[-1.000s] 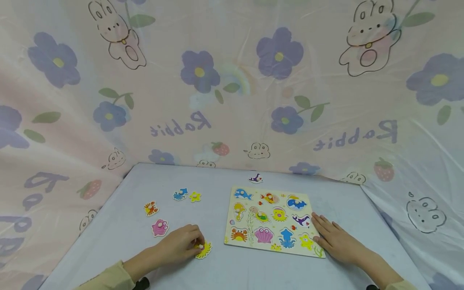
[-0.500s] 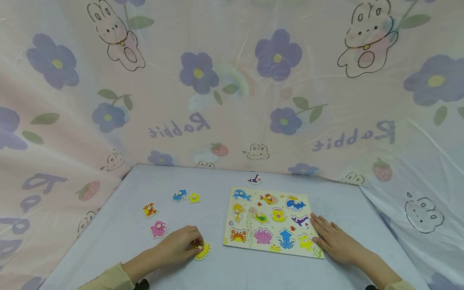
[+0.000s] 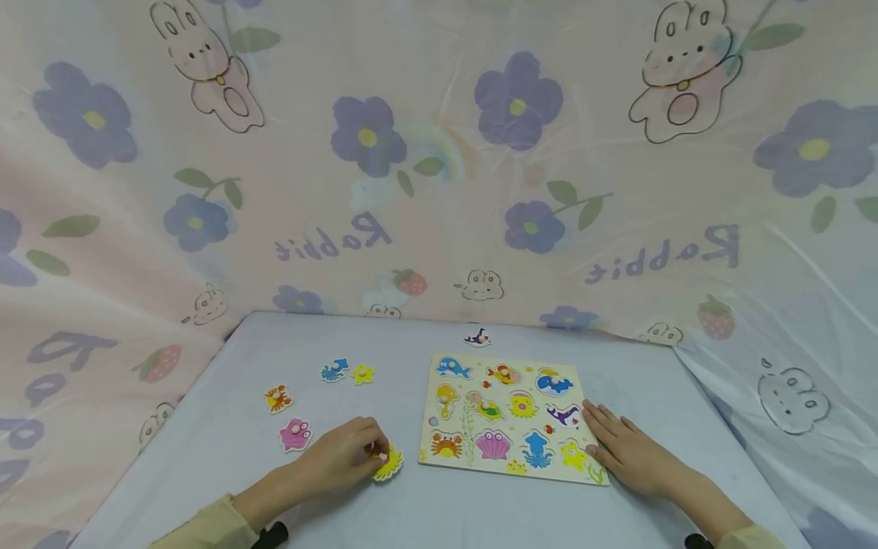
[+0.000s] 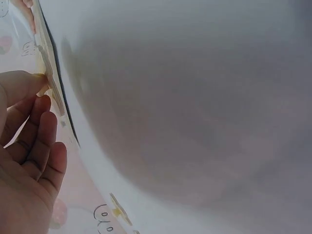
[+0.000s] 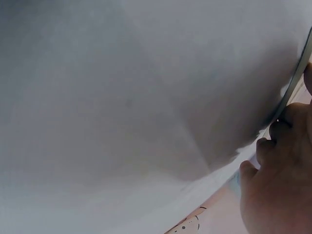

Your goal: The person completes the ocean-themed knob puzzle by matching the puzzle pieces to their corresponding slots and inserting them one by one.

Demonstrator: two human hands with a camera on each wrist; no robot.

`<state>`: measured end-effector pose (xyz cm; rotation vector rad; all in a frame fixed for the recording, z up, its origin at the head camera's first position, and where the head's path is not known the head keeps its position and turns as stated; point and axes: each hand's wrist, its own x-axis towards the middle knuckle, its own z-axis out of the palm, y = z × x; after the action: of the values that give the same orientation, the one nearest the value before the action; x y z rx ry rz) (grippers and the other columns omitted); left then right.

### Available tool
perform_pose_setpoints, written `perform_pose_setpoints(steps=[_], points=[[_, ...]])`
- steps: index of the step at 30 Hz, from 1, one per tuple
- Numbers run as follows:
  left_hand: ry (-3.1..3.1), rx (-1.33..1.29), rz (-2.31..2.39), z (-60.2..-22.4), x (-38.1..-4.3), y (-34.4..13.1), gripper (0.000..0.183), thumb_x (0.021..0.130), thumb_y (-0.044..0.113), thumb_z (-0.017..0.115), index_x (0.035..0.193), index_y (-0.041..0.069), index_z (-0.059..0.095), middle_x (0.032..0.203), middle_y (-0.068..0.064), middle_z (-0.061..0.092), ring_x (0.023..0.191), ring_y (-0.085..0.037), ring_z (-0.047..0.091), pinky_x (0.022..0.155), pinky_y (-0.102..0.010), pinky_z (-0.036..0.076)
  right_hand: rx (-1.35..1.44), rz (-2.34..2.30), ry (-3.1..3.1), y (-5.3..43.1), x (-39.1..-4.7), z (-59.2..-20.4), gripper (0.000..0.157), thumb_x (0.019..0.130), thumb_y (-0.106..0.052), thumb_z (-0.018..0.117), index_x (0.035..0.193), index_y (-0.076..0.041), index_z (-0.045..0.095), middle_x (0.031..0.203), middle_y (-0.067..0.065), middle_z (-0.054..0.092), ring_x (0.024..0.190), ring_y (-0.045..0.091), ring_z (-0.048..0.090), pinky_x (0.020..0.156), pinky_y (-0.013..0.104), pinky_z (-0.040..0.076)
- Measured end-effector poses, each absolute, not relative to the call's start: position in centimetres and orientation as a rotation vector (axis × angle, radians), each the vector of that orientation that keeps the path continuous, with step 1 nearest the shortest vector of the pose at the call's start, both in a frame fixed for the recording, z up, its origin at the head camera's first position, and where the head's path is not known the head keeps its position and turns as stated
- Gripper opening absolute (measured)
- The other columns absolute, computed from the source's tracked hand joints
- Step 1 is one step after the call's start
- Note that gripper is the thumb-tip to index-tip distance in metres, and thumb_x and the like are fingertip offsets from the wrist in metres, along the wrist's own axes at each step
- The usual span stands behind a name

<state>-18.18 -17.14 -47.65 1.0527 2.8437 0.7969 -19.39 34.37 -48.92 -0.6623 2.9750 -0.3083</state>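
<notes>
Head view: a white-covered counter (image 3: 494, 522) stands before a hanging pale cloth (image 3: 439, 244) printed with purple flowers, line-drawn rabbits and mirrored "Rabbit" lettering; at lower centre-left, the person's left hand (image 3: 343, 457) holds a flat yellow puzzle piece with a scalloped edge (image 3: 392, 466), its grip clamped with thumb and finger on the small pale knob; the piece is just beside the lower left corner of a cream rectangular board (image 3: 479, 364) decorated with rows of colourful sea creatures; the person's right hand (image 3: 634, 457) lies at the board's right edge, its fingers straight, its grip apart and holding nothing; loose on the counter, left of the board, are an orange crab piece (image 3: 278, 399), a pink shell-shaped piece (image 3: 295, 435) and, farther back, a blue squid piece (image 3: 334, 370) near a yellow star piece (image 3: 363, 374); a small purple-and-white sea-animal piece (image 3: 477, 338) lies behind the board; beige sleeves (image 3: 206, 526) show at the lower edge. Left wrist view: thumb and finger pinch the knob of the yellow piece, seen nearly edge-on; the remaining fingers are bent below it; another thin knobbed piece shows at the bottom. Right wrist view: the right hand is in shadow at the right, fingertips beside the board's thin edge; pale counter covering fills most of the rest.
</notes>
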Motion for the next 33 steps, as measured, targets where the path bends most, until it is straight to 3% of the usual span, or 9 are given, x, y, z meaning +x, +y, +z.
perform_pose_setpoints(steps=[19,33], points=[[2.813,1.256,0.885,-46.7,-20.7,-10.6,0.013,0.093,0.016,0.080,0.102,0.020,0.071,0.105,0.012,0.064,0.099,-0.002,0.058,0.087,-0.021,0.054,-0.648,-0.294,2.962,34.3,-19.3,-49.1,0.070,0.109,-0.047,0.049,0.159,0.000,0.036,0.168,0.018,0.029,0.151,0.046,0.029,0.117,0.068,0.027],[2.731,1.428,0.910,-45.2,-24.0,-4.7,0.012,0.095,0.017,0.078,0.105,0.017,0.071,0.105,0.009,0.065,0.099,-0.004,0.059,0.088,-0.024,0.056,-0.629,-0.299,2.945,34.0,-19.2,-48.4,0.069,0.109,-0.044,0.049,0.159,0.001,0.035,0.168,0.019,0.028,0.152,0.047,0.027,0.118,0.068,0.025]])
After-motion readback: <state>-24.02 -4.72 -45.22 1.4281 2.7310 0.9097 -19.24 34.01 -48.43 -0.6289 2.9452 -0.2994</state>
